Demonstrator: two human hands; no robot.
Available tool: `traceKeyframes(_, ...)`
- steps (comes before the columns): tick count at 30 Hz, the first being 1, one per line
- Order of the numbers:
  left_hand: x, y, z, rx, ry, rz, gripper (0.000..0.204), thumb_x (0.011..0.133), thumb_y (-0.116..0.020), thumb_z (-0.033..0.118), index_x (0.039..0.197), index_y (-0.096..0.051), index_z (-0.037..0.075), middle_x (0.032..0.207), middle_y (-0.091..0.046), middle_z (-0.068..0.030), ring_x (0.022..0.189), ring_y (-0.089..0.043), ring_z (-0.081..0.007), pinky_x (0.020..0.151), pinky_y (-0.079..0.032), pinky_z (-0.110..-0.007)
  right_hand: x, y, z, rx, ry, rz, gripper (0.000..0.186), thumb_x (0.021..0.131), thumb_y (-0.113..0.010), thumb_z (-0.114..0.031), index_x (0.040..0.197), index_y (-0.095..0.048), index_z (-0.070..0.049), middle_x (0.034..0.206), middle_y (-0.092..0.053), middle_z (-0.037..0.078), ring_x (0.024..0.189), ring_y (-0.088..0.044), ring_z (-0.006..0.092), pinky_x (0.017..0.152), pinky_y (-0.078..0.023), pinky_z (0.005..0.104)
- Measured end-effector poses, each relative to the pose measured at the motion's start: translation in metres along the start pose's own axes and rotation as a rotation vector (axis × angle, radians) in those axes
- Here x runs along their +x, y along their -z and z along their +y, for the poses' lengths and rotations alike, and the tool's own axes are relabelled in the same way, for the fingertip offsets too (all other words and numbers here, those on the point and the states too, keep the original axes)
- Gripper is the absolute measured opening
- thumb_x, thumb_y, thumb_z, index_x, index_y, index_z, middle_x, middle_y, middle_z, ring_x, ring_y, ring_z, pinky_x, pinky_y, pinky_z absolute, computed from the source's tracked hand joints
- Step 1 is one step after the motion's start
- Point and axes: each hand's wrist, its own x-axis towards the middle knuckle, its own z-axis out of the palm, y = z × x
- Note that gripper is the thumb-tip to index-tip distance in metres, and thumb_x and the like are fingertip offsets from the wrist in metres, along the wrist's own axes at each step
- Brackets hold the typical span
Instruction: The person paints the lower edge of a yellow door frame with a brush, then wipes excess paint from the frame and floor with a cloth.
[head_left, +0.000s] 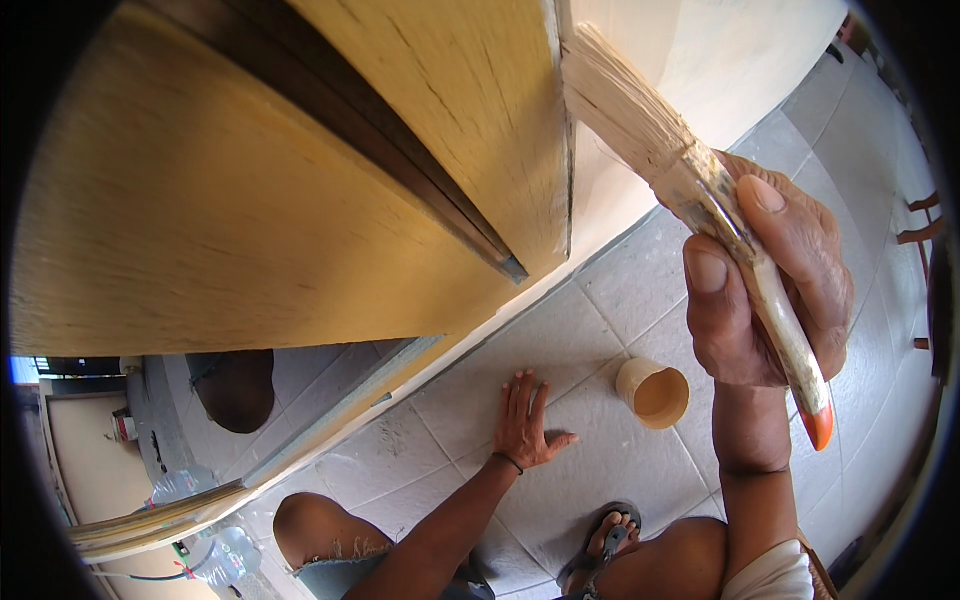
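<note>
My right hand grips a paintbrush by its worn handle, which ends in an orange tip. Pale cream paint coats the bristles, and they touch the wall beside the edge of a yellowish wooden frame. Flat on the grey tiled floor, my left hand has its fingers spread and holds nothing. A cream-coloured cup stands on the tiles between my two hands; what is inside it cannot be made out clearly.
A mirror-like panel under the wood reflects a knee and tiles. Clear plastic bottles are at the lower left. Brown furniture legs show at the far right. My sandalled foot is close to the cup.
</note>
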Motion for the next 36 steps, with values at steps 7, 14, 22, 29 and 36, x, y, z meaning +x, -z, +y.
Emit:
traceKeyframes(7,-0.001,0.001,-0.001,0.003,0.007,-0.008,0.112,0.082,-0.072,0.073,0.157,-0.03,0.0,0.163,-0.023,-0.0333,0.154,-0.021,-0.0507,0.124,-0.02,-0.067,-0.006,-0.004,0.003,-0.006,0.006,0.032,0.035,0.094,-0.08,-0.016,0.122,-0.07,0.004,0.099,-0.078,0.023,0.089,-0.076,0.0282,0.083,-0.062,0.0357)
traceKeyframes(14,0.001,0.002,0.0,0.006,0.005,-0.009,0.113,0.082,-0.073,0.073,0.157,-0.03,0.0,0.164,-0.022,-0.0331,0.155,-0.02,-0.0505,0.124,-0.02,-0.067,-0.009,-0.004,0.006,-0.037,0.028,0.028,0.033,0.095,-0.078,-0.014,0.123,-0.069,0.004,0.096,-0.077,0.022,0.085,-0.076,0.0278,0.078,-0.062,0.0353)
traceKeyframes(22,0.001,0.0,0.001,-0.023,0.005,0.003,0.111,0.082,-0.074,0.071,0.156,-0.03,0.001,0.163,-0.023,-0.0333,0.154,-0.021,-0.0511,0.124,-0.02,-0.067,-0.017,-0.005,0.015,0.019,0.065,-0.004,0.035,0.096,-0.077,-0.012,0.125,-0.067,0.003,0.094,-0.076,0.024,0.077,-0.074,0.0247,0.071,-0.06,0.0338)
traceKeyframes(29,0.002,0.002,0.001,-0.027,0.003,0.008,0.112,0.081,-0.075,0.071,0.156,-0.03,0.0,0.163,-0.024,-0.0342,0.153,-0.022,-0.0524,0.123,-0.02,-0.068,-0.018,-0.005,0.013,0.044,0.05,-0.027,0.034,0.094,-0.074,-0.003,0.126,-0.066,0.005,0.084,-0.073,0.02,0.07,-0.07,0.0212,0.071,-0.061,0.0352)
traceKeyframes(36,0.001,0.0,0.0,-0.033,-0.007,0.022,0.112,0.082,-0.074,0.071,0.156,-0.03,0.0,0.163,-0.023,-0.0347,0.154,-0.022,-0.0528,0.123,-0.02,-0.068,-0.025,-0.004,0.013,0.032,0.038,-0.076,0.038,0.092,-0.072,0.003,0.129,-0.065,0.007,0.079,-0.07,0.015,0.066,-0.068,0.0177,0.073,-0.063,0.0381)
